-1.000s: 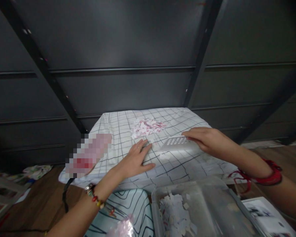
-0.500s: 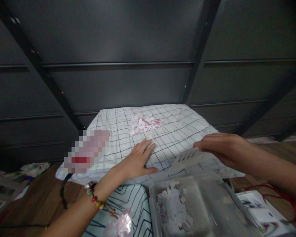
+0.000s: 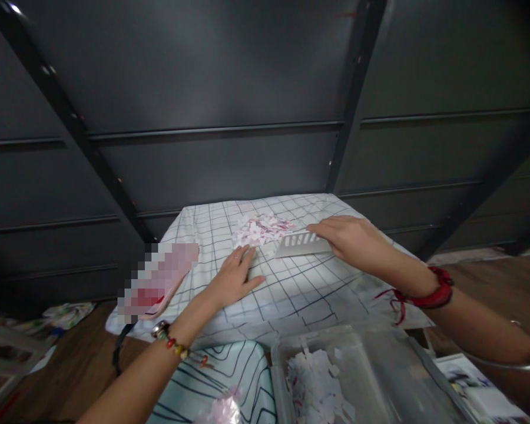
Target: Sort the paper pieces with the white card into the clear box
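My left hand [image 3: 235,278] lies on the checked cloth with its fingers apart, holding nothing. Its fingertips reach the near edge of a pile of white and pink paper scraps [image 3: 262,228]. In my right hand [image 3: 351,240] is a white slotted plastic piece [image 3: 301,245], gripped at its right end and tilted on edge. Its left end is close to the near right side of the pile. What kind of thing the slotted piece is, I cannot make out, since my fingers cover part of it.
A translucent plastic box [image 3: 357,371] with white paper pieces [image 3: 315,383] stands before the table [image 3: 291,288]. Left of it is a pale blue line-patterned seat [image 3: 247,368] with a shiny pink wrapper [image 3: 223,407]. A blurred-out pink device [image 3: 165,282] lies on the cloth's left. Dark panels rise behind.
My right hand has carried the slotted piece forward and left over the cloth, up to the scraps. My left hand has shifted slightly left. The view has tilted slightly.
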`<state>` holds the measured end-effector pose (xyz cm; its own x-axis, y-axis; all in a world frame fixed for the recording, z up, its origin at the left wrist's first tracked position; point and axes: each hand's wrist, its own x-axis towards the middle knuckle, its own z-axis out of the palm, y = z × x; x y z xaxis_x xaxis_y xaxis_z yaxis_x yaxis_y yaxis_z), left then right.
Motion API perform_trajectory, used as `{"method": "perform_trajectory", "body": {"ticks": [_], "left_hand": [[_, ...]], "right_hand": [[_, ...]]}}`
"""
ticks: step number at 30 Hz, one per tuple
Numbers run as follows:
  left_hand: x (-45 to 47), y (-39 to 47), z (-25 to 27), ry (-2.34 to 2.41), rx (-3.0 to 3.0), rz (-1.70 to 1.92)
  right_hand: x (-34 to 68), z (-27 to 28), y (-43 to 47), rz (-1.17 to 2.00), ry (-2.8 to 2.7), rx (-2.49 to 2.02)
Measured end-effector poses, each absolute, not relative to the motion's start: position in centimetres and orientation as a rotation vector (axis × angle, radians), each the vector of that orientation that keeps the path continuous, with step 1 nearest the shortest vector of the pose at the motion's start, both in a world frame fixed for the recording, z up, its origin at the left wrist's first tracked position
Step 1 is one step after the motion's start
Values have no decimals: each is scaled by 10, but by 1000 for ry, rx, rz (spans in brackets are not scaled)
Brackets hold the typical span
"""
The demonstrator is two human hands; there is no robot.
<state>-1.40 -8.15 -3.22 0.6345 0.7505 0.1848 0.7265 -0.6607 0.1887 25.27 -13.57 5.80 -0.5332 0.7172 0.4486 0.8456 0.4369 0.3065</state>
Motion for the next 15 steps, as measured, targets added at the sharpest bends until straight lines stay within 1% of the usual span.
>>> {"method": "perform_trajectory", "body": {"ticks": [4,8,15], "left_hand": [[-17,-81,-39,1240,2788,448],[-15,-84,-37,1261,2785,403],[-15,-84,-39,1284,2783,405]], "right_hand": [[250,54,-128,-716,-2438,-1439],[260,52,-123,-783,-2376,-1514],[248,49,-123,-776,-2372,-1372]]}}
